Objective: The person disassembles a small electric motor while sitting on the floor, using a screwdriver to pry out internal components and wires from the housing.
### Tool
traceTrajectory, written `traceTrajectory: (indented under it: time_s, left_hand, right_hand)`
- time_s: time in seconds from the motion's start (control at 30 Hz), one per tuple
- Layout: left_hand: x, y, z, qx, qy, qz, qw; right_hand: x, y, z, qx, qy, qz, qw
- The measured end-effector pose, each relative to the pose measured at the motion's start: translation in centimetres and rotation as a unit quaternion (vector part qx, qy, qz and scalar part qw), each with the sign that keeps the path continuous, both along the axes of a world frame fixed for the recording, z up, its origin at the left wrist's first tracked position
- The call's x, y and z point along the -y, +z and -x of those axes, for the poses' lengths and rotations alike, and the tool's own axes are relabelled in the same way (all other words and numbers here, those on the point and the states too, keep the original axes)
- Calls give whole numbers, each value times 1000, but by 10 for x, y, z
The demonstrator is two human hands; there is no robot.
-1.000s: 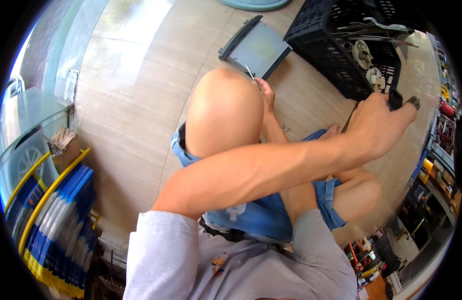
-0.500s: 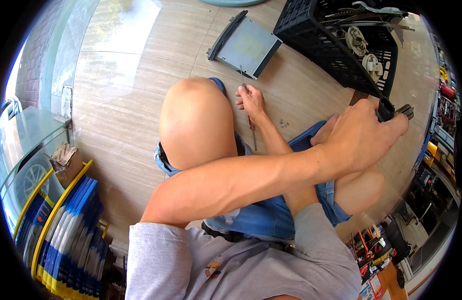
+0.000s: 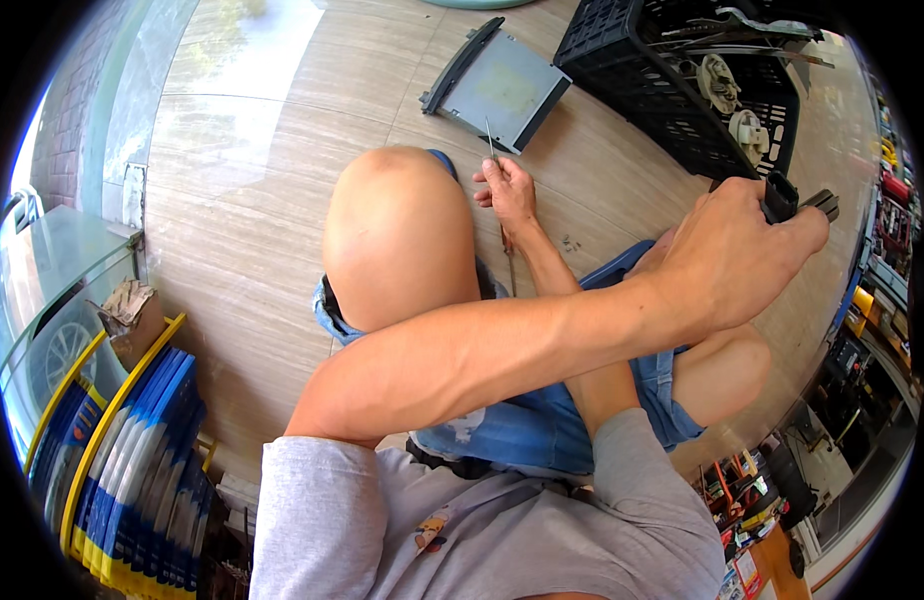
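My left forearm reaches across my lap to the right, where my left hand [image 3: 747, 235] is closed around a black object [image 3: 779, 197] with a grey, metal-looking end; most of it is hidden, so its kind is unclear. Below that arm my right arm passes forward. My right hand [image 3: 509, 195] pinches a tool with a thin metal shaft [image 3: 490, 138], its tip by the near edge of a flat grey metal box unit with a black front [image 3: 497, 88]. Just behind the right hand shows a red-handled screwdriver [image 3: 509, 245], partly covered by the wrist.
Several small screws [image 3: 571, 244] lie on the tiled floor beside my right forearm. A black plastic crate [image 3: 622, 80] with metal and white parts stands at the far right. A yellow-framed rack [image 3: 132, 430] of blue packages is at left, near a glass case [image 3: 57, 260]. Tools line the right side.
My left hand has lifted slightly, taking the black object away from me. My right hand and its tool have edged forward a little. The view has shifted slightly.
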State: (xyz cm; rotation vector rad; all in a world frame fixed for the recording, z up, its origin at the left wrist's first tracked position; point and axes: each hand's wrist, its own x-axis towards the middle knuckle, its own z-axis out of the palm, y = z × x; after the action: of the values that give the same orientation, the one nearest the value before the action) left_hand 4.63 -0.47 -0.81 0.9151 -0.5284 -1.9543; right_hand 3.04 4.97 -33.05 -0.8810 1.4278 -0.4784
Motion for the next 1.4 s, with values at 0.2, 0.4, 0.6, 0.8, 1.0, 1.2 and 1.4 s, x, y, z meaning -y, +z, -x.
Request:
traceTrajectory:
  time_s: [0.2, 0.4, 0.6, 0.8, 1.0, 1.2, 1.4]
  left_hand:
    - [-1, 2, -3, -15, 1, -5, 1000]
    - [0, 3, -4, -19, 13, -6, 1000]
    - [3, 3, -4, -18, 16, -1, 1000]
    - [4, 1, -2, -21, 13, -2, 1000]
    - [5, 0, 1, -23, 21, -1, 1000]
    - [7, -1, 4, -24, 23, -8, 999]
    - [7, -2, 10, -29, 58, 5, 998]
  right_hand:
    - [0, -9, 2, -3, 22, -7, 1000]
    - [-1, -14, 4, -7, 24, -37, 999]
    - [-2, -14, 1, 2, 12, -44, 999]
    - [-3, -8, -1, 10, 7, -42, 999]
    - [-2, -2, -1, 18, -3, -29, 999]
    - [1, -2, 2, 20, -3, -29, 999]
    - [-2, -6, 8, 15, -6, -55, 998]
